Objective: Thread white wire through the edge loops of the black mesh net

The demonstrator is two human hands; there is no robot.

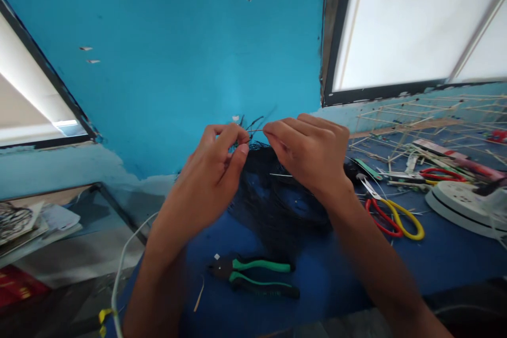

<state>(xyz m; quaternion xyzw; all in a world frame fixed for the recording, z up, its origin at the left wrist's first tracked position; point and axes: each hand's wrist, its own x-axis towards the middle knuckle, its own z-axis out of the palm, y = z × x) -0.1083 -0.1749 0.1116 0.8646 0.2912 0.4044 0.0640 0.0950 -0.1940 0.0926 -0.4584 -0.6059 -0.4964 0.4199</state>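
Beyond the pliers (261,264), one thin strand (255,130) is held up level between two hands, above the table (336,280). Its near-left end is pinched between the thumb and curled forefinger of the left hand (216,163); its other end is gripped in the bunched fingers of the right hand (311,150), whose thumb is mostly hidden. Both hands are nearly closed, set just apart so that, it seems, a short length can be kept straight and in view. From beneath the right hand a pale stick (280,175) juts out; whether it is gripped cannot be told. The black bundle (261,206) is spread under the hands, just past the pliers, probably so that it can be reached easily. The pliers are left lying with handles to the right, apparently to be within ready reach. In all, one pair of pliers is counted, with one sliver (199,296) at its left and one white device (451,203) well to its right. Two scissors are seen right of and beyond it: a nearer pair (392,210) and a farther pair (438,170). The bundle's fibres cannot be counted.
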